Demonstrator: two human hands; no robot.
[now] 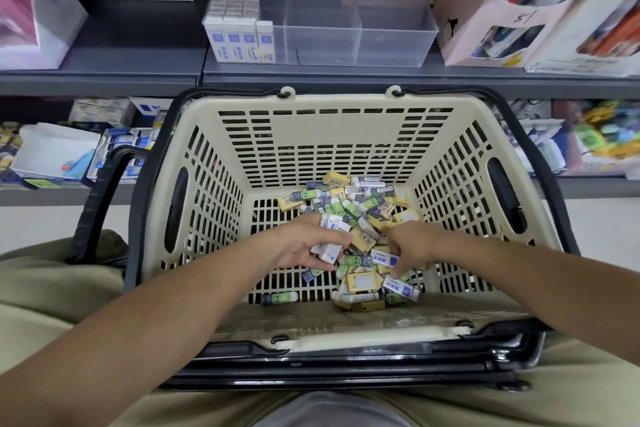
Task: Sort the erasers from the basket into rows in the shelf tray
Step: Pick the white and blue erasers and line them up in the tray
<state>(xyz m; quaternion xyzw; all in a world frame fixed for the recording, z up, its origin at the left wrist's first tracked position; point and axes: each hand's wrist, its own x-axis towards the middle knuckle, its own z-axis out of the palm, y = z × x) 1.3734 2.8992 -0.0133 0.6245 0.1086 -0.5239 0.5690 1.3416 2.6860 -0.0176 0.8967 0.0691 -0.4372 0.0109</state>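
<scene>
Currently, a loose heap of erasers (363,211) is being held on the floor of the cream slatted basket (311,104), toward its right and near side. 3 kinds are being shown: white blocks in blue-printed sleeves, yellow-sleeved blocks with barcodes, and dark-blue sleeves printed with a pale green figure. The print on all of them is being rendered too small to be read.

A cluster of white blue-sleeved erasers (329,248) is being gripped in the left hand (298,246), with its fingers curled round them just above the heap. How many are being held cannot be counted, since some are being covered by the fingers. The right hand (412,246) is being pressed knuckles-up into the heap just beside the left one, with its fingers bent downward. Its fingertips are being hidden by the hand and by the erasers around it, so whether anything is being pinched cannot be told.

Beyond the basket, the clear shelf tray (391,42) is being carried on the grey shelf (138,59). Upright white erasers (239,38) are being kept in rows in its left compartment, 4 across at the front edge; the rows behind are being blurred. The goods on either side of the tray are being smeared by motion. The nearest erasers of the heap are being partly cut off by the basket's near rim.
</scene>
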